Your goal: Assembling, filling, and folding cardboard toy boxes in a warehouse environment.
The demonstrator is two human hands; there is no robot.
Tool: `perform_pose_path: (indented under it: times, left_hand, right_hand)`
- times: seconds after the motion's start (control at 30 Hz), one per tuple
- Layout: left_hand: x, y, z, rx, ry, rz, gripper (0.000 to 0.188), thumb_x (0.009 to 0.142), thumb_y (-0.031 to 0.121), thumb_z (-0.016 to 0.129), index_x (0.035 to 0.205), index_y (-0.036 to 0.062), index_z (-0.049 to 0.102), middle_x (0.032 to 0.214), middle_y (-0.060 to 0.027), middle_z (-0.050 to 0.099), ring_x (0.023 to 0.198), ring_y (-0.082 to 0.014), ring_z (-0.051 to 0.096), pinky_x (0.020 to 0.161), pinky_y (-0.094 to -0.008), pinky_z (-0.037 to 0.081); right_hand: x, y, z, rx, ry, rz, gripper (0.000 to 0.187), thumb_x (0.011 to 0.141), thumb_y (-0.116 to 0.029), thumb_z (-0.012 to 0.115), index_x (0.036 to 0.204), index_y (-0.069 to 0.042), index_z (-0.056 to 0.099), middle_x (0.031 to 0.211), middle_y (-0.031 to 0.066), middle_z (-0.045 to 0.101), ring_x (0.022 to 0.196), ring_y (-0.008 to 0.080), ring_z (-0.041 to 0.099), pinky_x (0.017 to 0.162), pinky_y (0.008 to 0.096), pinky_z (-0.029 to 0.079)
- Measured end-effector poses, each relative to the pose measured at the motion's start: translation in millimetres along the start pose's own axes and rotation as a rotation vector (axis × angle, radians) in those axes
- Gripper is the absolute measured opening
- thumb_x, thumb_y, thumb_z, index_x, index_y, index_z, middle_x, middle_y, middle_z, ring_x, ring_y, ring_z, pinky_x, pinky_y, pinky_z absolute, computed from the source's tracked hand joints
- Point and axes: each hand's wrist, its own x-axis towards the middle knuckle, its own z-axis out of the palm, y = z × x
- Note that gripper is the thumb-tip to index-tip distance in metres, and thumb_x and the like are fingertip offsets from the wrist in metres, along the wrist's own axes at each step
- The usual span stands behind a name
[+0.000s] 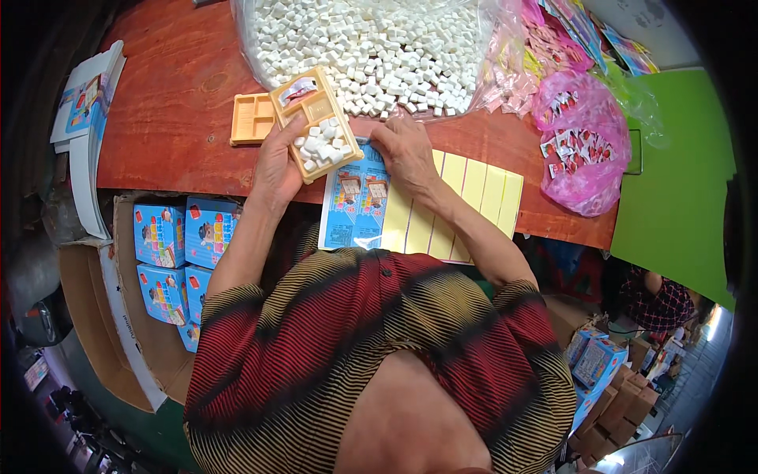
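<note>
My left hand is closed on a tan plastic tray, which it holds tilted above the table's front edge. White cubes fill the tray's large compartment, and a small printed packet lies in an upper one. Beside it, my right hand has its fingers bent and pinched at the top edge of a sticker sheet. Blue printed stickers remain on the sheet's left part; the rest is bare yellow backing. A second tan tray rests on the table behind my left hand.
A clear bag of white cubes spreads across the table. Right of it lie pink bags, one with small packets, next to a green panel. A carton with blue boxes stands below left. Folded printed card sits far left.
</note>
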Motion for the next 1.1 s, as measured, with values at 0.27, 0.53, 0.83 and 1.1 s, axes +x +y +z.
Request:
perform_pose_path:
  times: [0.27, 0.53, 0.83, 1.1]
  left_hand:
    - [-4.5, 1.3, 3.1, 0.021, 0.021, 0.015, 0.037, 0.081, 0.009, 0.05, 0.115, 0.0008, 0.037, 0.108, -0.0125, 0.05, 0.097, -0.0227, 0.052, 0.083, -0.0355, 0.045]
    - [-5.6, -0.6, 6.7, 0.015, 0.013, 0.012, 0.037, 0.081, 0.009, 0.05, 0.115, 0.0014, 0.038, 0.107, -0.0119, 0.051, 0.096, -0.0218, 0.053, 0.082, -0.0353, 0.046]
    - [8.8, -21.7, 18.3, -0.054, -0.011, -0.038, 0.033, 0.081, 0.009, 0.049, 0.112, 0.0018, 0.04, 0.105, -0.0113, 0.052, 0.094, -0.0223, 0.054, 0.081, -0.0351, 0.046]
    - [5.7, -21.9, 10.5, -0.103, 0.013, -0.02, 0.034, 0.081, 0.008, 0.05, 0.113, 0.0033, 0.04, 0.107, -0.0101, 0.051, 0.097, -0.0218, 0.052, 0.084, -0.0353, 0.044]
  right_hand:
    - [-9.2, 6.1, 3.4, -0.041, 0.005, -0.13, 0.011, 0.07, -0.01, 0.056, 0.08, -0.008, 0.054, 0.074, 0.0056, 0.049, 0.075, 0.0229, 0.048, 0.066, 0.0347, 0.035]
    - [-8.0, 3.2, 1.0, -0.02, -0.047, -0.07, 0.017, 0.068, -0.008, 0.055, 0.085, -0.007, 0.055, 0.076, 0.0072, 0.049, 0.075, 0.0234, 0.048, 0.068, 0.0341, 0.035]
    - [-5.7, 4.9, -0.4, -0.17, 0.019, -0.176, 0.023, 0.065, -0.008, 0.052, 0.088, -0.004, 0.051, 0.086, 0.0104, 0.048, 0.083, 0.0245, 0.047, 0.07, 0.0354, 0.035]
    - [-1.3, 4.5, -11.3, 0.017, -0.056, -0.006, 0.028, 0.069, -0.006, 0.055, 0.097, -0.004, 0.052, 0.093, 0.0102, 0.05, 0.09, 0.0268, 0.046, 0.076, 0.0365, 0.035]
